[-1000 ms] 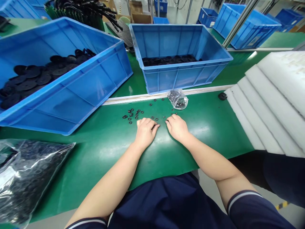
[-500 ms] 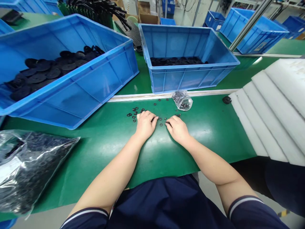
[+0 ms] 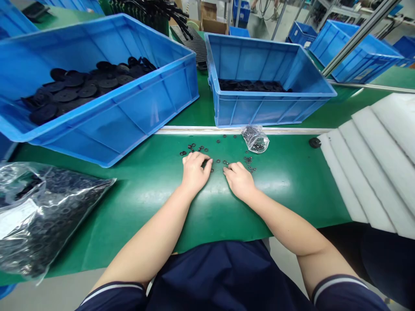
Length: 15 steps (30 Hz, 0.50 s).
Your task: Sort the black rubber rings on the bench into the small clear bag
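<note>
The left edge cuts off the large blue plastic crate (image 3: pixel 129 117) and the clear plastic bag of dark rings (image 3: pixel 65 203); the right edge cuts the white foam sheets (image 3: pixel 385 160). Whatever lies beneath the left hand (image 3: pixel 195 170) and right hand (image 3: pixel 240 181) is hidden; the small dark pieces (image 3: pixel 248 160) are too tiny to identify.

Bright overhead light leaves pale glare on the green tabletop (image 3: pixel 136 216), while wide-angle distortion stretches the edges.

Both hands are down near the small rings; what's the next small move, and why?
I'd probably slide the left hand slightly right, to the loose black ring just off its thumb tip. That ring lies uncovered on the green table between the two hands, while the right hand is near other small pieces.
</note>
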### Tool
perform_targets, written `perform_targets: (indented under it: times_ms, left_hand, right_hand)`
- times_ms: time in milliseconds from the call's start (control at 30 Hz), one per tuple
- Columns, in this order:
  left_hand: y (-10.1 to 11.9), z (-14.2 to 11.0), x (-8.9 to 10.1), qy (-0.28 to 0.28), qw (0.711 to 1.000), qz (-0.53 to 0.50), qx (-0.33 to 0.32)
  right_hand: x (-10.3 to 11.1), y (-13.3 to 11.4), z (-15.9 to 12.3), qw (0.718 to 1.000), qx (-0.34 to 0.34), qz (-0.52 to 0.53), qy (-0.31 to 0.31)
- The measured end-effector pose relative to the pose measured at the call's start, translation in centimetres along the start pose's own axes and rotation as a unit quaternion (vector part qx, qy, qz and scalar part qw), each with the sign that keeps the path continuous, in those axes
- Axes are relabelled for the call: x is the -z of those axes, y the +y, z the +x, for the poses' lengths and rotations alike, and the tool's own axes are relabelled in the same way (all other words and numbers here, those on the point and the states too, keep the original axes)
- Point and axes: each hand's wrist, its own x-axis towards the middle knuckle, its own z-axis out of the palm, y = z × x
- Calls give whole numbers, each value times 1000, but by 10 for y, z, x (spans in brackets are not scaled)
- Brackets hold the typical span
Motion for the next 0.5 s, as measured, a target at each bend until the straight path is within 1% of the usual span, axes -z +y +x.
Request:
perform_targets:
  times_ms: [100,167,233,300,367,433,500]
  left_hand:
    - [-6,-14,13,-8,1000,5,-7]
    - [-8,-23,19,-23,999,14,-18]
    - [-6,-30,21,-40,998,19,-35]
    - [-1,-32,18,-50,997,17,-56]
    - [5,-30,13,-55,995,13,-78]
    - [11,-22,5,-63,993,12,-98]
    - [16,-13,-3,-72,991,14,-110]
  right_hand:
    - [0,-5,-8,999,5,-28,-16]
    - [-1,-5,-10,1000,3,-6,-11]
    - [-2,-1,-9,999,-6,39,17]
    - [-1,5,-7,994,-25,79,66]
    - [4,12,-6,988,-53,94,110]
    - [11,22,-10,983,-88,93,133]
    - [17,34,-20,977,-130,89,145]
